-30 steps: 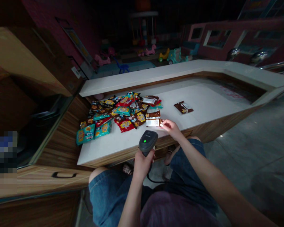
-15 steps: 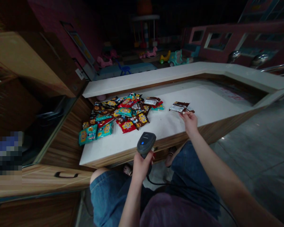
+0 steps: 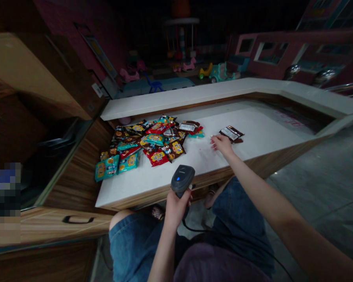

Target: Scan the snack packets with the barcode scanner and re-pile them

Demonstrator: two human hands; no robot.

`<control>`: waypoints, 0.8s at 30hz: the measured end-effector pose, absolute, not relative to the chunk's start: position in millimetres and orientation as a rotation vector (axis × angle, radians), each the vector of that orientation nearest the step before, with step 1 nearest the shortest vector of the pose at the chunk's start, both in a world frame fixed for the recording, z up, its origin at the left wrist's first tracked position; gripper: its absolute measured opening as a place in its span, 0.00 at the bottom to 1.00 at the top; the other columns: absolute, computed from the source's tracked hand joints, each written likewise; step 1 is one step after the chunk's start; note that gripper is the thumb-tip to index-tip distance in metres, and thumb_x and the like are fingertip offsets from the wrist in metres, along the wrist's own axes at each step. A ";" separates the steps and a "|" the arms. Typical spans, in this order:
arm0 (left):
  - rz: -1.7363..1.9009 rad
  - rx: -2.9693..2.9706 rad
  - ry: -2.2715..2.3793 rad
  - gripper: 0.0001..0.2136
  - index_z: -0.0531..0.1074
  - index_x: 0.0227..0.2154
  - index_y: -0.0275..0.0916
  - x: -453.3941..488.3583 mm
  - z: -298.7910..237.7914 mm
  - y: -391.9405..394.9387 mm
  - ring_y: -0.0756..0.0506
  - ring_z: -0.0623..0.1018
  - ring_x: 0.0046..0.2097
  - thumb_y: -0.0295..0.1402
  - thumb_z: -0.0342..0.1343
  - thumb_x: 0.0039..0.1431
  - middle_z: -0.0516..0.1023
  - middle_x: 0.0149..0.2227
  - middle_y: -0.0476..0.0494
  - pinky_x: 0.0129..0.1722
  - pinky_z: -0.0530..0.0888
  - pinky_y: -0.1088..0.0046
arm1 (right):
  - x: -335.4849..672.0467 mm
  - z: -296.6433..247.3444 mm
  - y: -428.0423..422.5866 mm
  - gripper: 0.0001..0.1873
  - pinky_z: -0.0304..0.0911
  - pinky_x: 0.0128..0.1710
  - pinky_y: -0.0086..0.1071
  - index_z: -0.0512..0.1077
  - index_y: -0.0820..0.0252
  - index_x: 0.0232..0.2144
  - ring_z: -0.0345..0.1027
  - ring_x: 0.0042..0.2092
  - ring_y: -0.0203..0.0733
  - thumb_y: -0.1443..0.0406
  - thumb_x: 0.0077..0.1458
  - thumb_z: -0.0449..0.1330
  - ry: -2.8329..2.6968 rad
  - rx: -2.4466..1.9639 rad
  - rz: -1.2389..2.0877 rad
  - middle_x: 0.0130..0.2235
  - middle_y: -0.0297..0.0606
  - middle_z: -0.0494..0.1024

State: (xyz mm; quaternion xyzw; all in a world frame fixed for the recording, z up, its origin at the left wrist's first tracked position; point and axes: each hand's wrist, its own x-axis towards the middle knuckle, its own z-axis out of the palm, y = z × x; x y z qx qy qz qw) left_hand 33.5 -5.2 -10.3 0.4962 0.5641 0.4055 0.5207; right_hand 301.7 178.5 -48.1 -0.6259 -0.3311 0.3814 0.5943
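My left hand [image 3: 177,205] is wrapped round the handle of a dark grey barcode scanner [image 3: 182,179], whose blue light is lit. My right hand [image 3: 222,145] hovers at the white counter [image 3: 197,158], fingers apart and holding nothing. Just beyond it lie brown snack packets [image 3: 231,133], the top one with its printed white label facing up. To the left spreads a heap of snack packets in teal, red, brown and black, among them a red packet [image 3: 158,157], a brown packet [image 3: 174,150] and a teal packet [image 3: 107,168] at the near left.
A raised white ledge [image 3: 176,100] runs along the counter's back. Cardboard boxes [image 3: 55,74] stand on the left above a wooden drawer [image 3: 76,221]. The scanner's black cable [image 3: 200,230] crosses my lap. Play toys are in the dim area beyond.
My right hand has let go of the brown packets and moved left. The top packet now lies turned, slightly farther right. My left hand keeps the scanner in nearly the same place.
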 end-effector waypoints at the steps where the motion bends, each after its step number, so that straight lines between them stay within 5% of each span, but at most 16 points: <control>1: 0.968 1.187 1.355 0.12 0.71 0.23 0.38 33.1 -9.4 -5.6 0.51 0.70 0.20 0.42 0.60 0.51 0.72 0.17 0.49 0.25 0.69 0.74 | 289.4 -45.5 189.7 0.12 0.63 0.16 0.23 0.72 0.60 0.25 0.69 0.18 0.33 0.65 0.56 0.69 -0.781 -1.450 0.949 0.22 0.31 0.78; 10: 1.017 1.137 1.350 0.14 0.71 0.22 0.39 25.0 -6.6 -9.0 0.51 0.69 0.20 0.44 0.62 0.50 0.71 0.17 0.49 0.25 0.68 0.75 | 240.1 -28.0 248.6 0.16 0.69 0.19 0.26 0.68 0.56 0.27 0.68 0.17 0.34 0.62 0.57 0.72 -0.701 -1.301 1.244 0.16 0.26 0.72; 18: 1.000 1.153 1.351 0.14 0.71 0.20 0.38 28.4 -4.6 -9.2 0.51 0.69 0.20 0.44 0.62 0.50 0.72 0.17 0.49 0.25 0.68 0.75 | 245.6 -39.1 185.9 0.18 0.78 0.53 0.37 0.67 0.54 0.25 0.83 0.40 0.39 0.64 0.50 0.75 -0.711 -0.960 1.282 0.33 0.30 0.85; 24: 0.976 1.180 1.347 0.14 0.71 0.20 0.38 32.5 -5.1 -7.2 0.51 0.70 0.20 0.43 0.62 0.51 0.71 0.16 0.49 0.25 0.69 0.75 | 249.0 -68.6 139.3 0.25 0.76 0.55 0.42 0.68 0.54 0.25 0.84 0.42 0.44 0.57 0.35 0.81 -0.773 -0.792 1.351 0.35 0.30 0.86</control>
